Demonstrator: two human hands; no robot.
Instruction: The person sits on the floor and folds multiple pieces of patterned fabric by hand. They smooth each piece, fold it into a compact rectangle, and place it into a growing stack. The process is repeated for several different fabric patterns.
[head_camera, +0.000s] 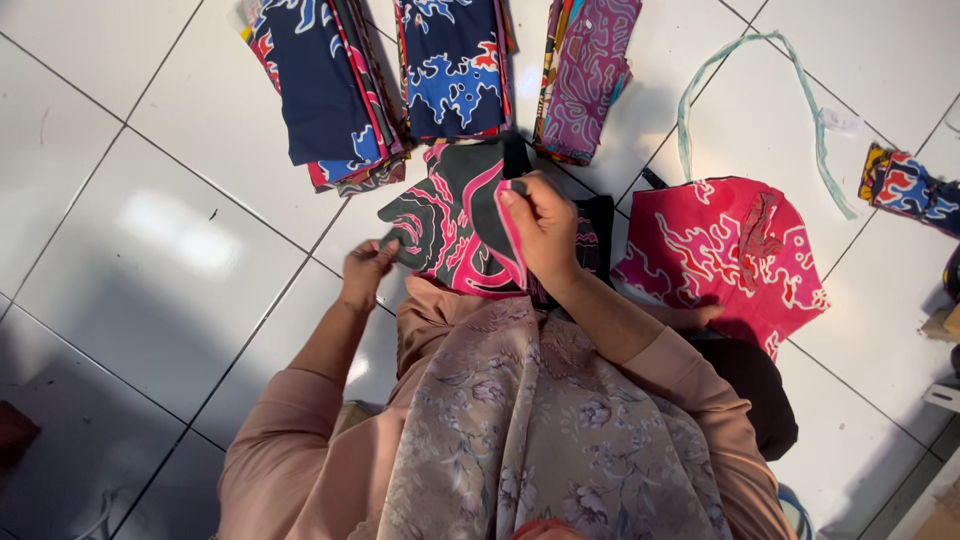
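I hold a black cloth with pink and white swirls (455, 220) in front of me over a white tiled floor. My left hand (366, 270) pinches its lower left corner. My right hand (545, 230) grips a folded edge at its upper right. The cloth hangs partly folded between both hands, just above my lap. A pink cloth with white flame patterns (725, 255) lies on the floor to the right of my right arm.
Three folded stacks lie ahead on the floor: a navy, red and white one (320, 90), a blue and navy one (455, 65), a purple one (585, 75). A pale green strap (800, 100) curls at the right. Another patterned fold (910, 190) sits at the right edge.
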